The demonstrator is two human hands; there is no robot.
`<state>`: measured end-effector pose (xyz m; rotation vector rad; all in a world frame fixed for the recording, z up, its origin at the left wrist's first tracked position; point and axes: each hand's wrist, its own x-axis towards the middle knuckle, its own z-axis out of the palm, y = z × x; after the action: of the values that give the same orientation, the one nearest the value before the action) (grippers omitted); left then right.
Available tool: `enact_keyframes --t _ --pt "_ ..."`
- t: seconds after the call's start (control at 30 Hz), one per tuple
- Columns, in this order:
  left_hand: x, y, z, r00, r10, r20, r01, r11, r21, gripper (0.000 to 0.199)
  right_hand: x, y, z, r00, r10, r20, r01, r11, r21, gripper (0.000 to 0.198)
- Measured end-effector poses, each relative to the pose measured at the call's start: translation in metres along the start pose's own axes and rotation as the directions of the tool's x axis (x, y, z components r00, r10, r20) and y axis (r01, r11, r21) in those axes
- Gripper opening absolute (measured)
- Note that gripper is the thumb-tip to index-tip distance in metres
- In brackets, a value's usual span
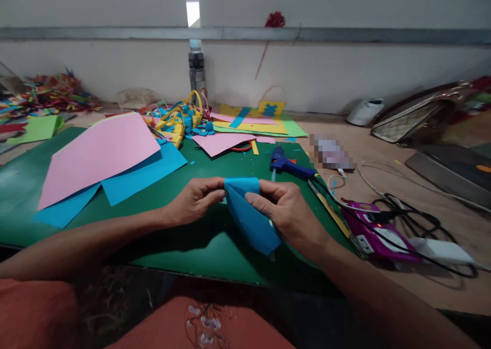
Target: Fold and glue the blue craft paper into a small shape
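A folded piece of blue paper [251, 221] is held up between both hands, above the near part of the green mat [169, 247]. My left hand [197, 198] pinches its upper left corner between thumb and fingers. On the other side my right hand [293, 211] grips the paper's right edge, thumb on the near face and fingers behind. The paper bends over at the top and hangs down to a loose lower edge. Just beyond the right hand, a blue hot glue gun [289, 165] lies on the mat.
Pink sheets [102, 157] overlap blue sheets [143, 172] on the left. Behind are small yellow and blue paper baskets [184, 119] and stacked coloured card [249, 124]. A purple power strip [378, 234] with tangled black cables lies right. A dark bottle [197, 73] stands by the wall.
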<state>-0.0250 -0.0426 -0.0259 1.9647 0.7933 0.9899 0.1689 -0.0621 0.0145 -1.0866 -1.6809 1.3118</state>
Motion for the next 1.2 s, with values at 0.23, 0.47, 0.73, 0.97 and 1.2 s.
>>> enact_keyframes --t 0.23,0.47,0.73,0.97,1.2 --pt "-0.007 0.008 0.014 0.993 -0.109 -0.041 0.110 0.993 0.040 0.023 0.004 0.006 0.006 0.998 -0.022 -0.065 0.023 1.000 0.007 0.019" --pt "-0.005 0.008 0.014 0.981 -0.080 -0.176 0.084 0.996 0.017 0.026 0.000 0.005 0.008 0.997 0.025 -0.077 -0.021 0.999 0.051 0.018" --pt "-0.004 0.005 0.014 0.999 -0.052 0.003 0.052 0.999 0.010 0.022 0.000 0.009 0.009 0.987 0.158 0.024 -0.158 0.951 0.267 0.023" --pt "-0.004 0.005 0.017 0.999 -0.041 0.008 0.041 0.999 0.014 0.027 -0.002 0.007 0.010 0.976 0.210 0.064 -0.219 0.920 0.325 0.025" --pt "-0.005 0.005 0.016 0.999 -0.033 0.027 0.033 0.999 -0.001 0.033 -0.004 0.005 0.011 0.967 0.244 0.072 -0.254 0.911 0.323 0.027"
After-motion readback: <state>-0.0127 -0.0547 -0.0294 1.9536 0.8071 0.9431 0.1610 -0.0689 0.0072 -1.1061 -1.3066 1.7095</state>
